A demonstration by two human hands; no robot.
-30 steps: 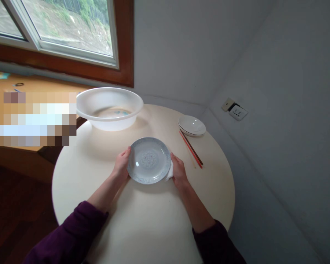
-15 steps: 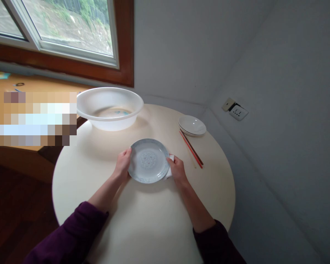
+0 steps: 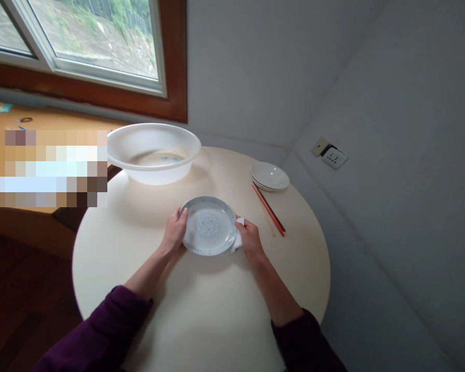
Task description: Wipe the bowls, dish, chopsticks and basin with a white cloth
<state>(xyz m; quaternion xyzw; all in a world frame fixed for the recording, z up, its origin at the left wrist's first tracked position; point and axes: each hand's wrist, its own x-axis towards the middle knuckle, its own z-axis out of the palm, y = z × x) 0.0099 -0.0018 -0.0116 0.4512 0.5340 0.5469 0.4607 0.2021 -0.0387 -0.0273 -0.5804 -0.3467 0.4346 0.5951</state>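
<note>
A pale blue patterned plate (image 3: 208,225) is held just above the round cream table (image 3: 201,310), near its middle. My left hand (image 3: 175,231) grips the plate's left rim, thumb on top. My right hand (image 3: 248,238) is closed on a white cloth (image 3: 238,239) pressed against the plate's right edge and underside. Most of the cloth is hidden beneath the plate and my fingers.
A large translucent white basin (image 3: 154,151) stands at the table's far left. Two stacked white dishes (image 3: 269,177) sit at the far right, with red and dark chopsticks (image 3: 268,209) lying beside them. A wooden desk and window lie to the left, a wall socket (image 3: 330,154) to the right.
The plate has come slightly lower and tilted flatter. My right hand with the cloth has slid a little inward along the plate's right edge. My left hand has stayed on the rim.
</note>
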